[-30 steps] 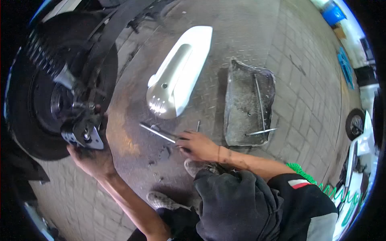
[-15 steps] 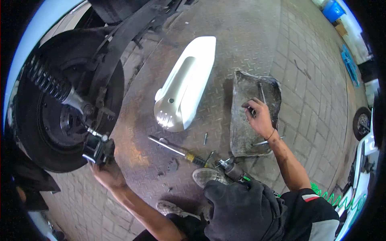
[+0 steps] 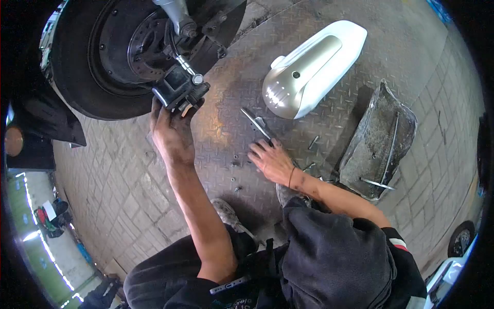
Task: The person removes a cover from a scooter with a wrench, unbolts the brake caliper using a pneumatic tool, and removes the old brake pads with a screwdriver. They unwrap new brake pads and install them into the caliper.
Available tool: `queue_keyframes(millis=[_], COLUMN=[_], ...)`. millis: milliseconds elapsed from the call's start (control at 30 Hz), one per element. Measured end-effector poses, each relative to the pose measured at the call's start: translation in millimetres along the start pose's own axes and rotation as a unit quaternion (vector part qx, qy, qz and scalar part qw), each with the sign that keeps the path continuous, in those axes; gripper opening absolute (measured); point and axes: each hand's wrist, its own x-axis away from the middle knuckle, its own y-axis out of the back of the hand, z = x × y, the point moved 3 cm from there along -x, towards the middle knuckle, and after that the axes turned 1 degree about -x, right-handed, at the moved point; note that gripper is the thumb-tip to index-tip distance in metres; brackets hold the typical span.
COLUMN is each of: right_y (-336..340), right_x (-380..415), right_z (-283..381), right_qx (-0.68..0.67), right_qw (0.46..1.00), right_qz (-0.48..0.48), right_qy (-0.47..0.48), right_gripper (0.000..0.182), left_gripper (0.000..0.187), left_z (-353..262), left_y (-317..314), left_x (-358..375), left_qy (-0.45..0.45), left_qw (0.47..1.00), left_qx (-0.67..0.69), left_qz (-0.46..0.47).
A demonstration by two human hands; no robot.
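Observation:
My left hand (image 3: pixel 174 136) is closed round the underside of a brake caliper (image 3: pixel 177 85), which hangs from a hose beside the wheel. A small tan-edged piece shows at the caliper's lower side. Down on the steel plate, my right hand (image 3: pixel 272 162) has its fingers spread, palm downward, by a long tool with a silver shaft (image 3: pixel 255 121). The hand covers the tool's handle, and what lies under the fingers is hidden. Small bolts (image 3: pixel 236 189) lie left of the hand. A metal pin (image 3: pixel 313 142) lies to its right.
A white and silver cover (image 3: pixel 309 72) lies on the steel plate (image 3: pixel 226 129). To the right stands a worn metal tray (image 3: pixel 360 154) with a thin rod (image 3: pixel 392 139) in it. The wheel (image 3: pixel 110 56) and a shock absorber (image 3: pixel 177 13) are at upper left. Brick paving surrounds the plate.
My right hand has left the tray and come down left onto the steel plate beside the long tool. My left hand stays on the caliper. The view has turned and shifted.

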Motion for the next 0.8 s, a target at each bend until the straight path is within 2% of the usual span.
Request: queue_keyframes(millis=[67,100,167,200,267,300,367,433,500,633,700,767,800], right_y=[-4,3,16,16,25,22,9,1,-3,-5,-3,23,38], right_x=[-6,-10,-25,-31,-46,-51,-57,-57,-55,-54,-53,-41,-27], right_z=[0,-2,-22,-33,-61,-64,-65,-58,-52,-57,-62,-73,-81], right_qx=[-0.025,-0.022,-0.213,-0.211,-0.088,-0.086,-0.054,-0.049,-0.081,-0.172,-0.192,-0.271,-0.283], right_qw=[0.999,0.999,0.957,0.957,0.980,0.981,0.981,0.983,0.988,0.971,0.970,0.936,0.936], right_qz=[0.032,0.033,0.144,0.147,-0.035,-0.036,0.083,0.081,-0.001,-0.009,-0.003,0.031,-0.015], right_qy=[0.021,0.024,-0.135,-0.132,-0.173,-0.170,-0.164,-0.159,-0.134,-0.165,-0.149,-0.222,-0.209], right_gripper=[0.029,0.029,0.023,0.023,0.021,0.021,0.022,0.025,0.027,0.028,0.027,0.033,0.037], left_gripper=[0.042,0.040,0.038,0.039,0.039,0.039,0.039,0.039,0.038,0.036,0.033,0.031,0.030], left_z=[-2,-2,-2,-2,-1,1,3,3,4,23,37,55,61], left_y=[4,7,11,13,20,21,22,21,22,38,55,71,78], left_x=[5,8,9,11,16,15,13,13,12,6,6,6,7], left_qy=[-0.008,-0.007,-0.010,-0.004,0.000,0.004,0.009,0.017,0.014,0.023,0.063,0.102,0.113], left_qw=[1.000,0.999,0.998,0.997,0.996,0.997,0.998,0.997,0.998,0.997,0.993,0.974,0.971], left_qx=[-0.014,-0.034,-0.048,-0.061,-0.072,-0.060,-0.047,-0.060,-0.055,-0.062,-0.095,-0.197,-0.203], left_qz=[0.017,-0.010,-0.037,-0.043,-0.053,-0.045,-0.033,-0.036,-0.038,-0.045,-0.040,-0.055,-0.050])
